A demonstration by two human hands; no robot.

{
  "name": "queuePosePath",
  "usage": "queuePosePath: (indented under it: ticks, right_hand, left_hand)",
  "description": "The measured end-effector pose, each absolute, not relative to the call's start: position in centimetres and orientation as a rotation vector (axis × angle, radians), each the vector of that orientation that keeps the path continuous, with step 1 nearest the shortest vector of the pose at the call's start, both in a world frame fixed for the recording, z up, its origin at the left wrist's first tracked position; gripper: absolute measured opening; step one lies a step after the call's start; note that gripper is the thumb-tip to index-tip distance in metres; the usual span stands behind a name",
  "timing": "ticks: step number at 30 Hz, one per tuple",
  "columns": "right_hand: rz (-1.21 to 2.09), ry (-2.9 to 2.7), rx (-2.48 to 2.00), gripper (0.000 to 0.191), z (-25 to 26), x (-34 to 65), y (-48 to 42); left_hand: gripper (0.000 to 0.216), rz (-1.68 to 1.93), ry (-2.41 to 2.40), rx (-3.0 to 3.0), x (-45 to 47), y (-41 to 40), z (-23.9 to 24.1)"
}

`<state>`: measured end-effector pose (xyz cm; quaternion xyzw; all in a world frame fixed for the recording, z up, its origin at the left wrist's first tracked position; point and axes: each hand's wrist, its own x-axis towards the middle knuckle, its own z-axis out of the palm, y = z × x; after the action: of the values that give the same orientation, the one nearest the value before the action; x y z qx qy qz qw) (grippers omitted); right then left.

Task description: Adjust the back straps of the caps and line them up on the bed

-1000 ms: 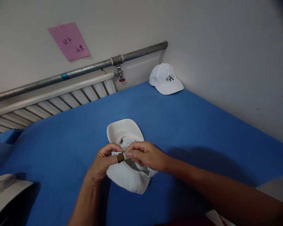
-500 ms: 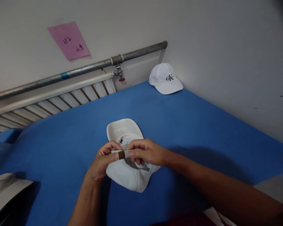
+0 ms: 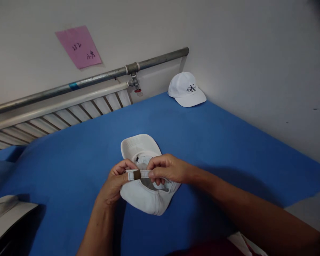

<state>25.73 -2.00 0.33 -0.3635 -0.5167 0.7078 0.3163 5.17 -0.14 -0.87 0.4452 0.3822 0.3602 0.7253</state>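
Observation:
A white baseball cap point(image 3: 146, 202) is held above the blue surface, its brim pointing away from me and its inside partly showing. Its back strap point(image 3: 144, 174) runs through a brown buckle point(image 3: 137, 174). My left hand point(image 3: 115, 181) pinches the strap end just left of the buckle, thumb on top. On the other side, my right hand point(image 3: 168, 170) grips the strap between thumb and forefinger, the other fingers curled behind it over the cap's opening.
Another white cap point(image 3: 186, 89) with black letters sits at the far corner of the blue surface point(image 3: 82, 170). Along the wall run a metal pipe point(image 3: 101, 77) and a white radiator point(image 3: 58, 117) with a red-handled valve point(image 3: 137, 90). A pink paper point(image 3: 79, 47) hangs above. A white-and-black object point(image 3: 8, 217) lies at left.
My right hand has slid slightly right along the strap, away from the buckle. More of the strap shows on both sides of the buckle; my left thumb has drawn back a little.

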Motion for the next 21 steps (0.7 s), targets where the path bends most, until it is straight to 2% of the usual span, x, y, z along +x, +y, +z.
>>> queuePosePath:
  ticks: [21]
  right_hand:
    - [1.943, -1.462, -0.956, 0.006, 1.24, 26.29, -2.16]
  left_hand:
    - [0.034, 0.779, 0.848, 1.069, 5.41, -0.44, -0.89]
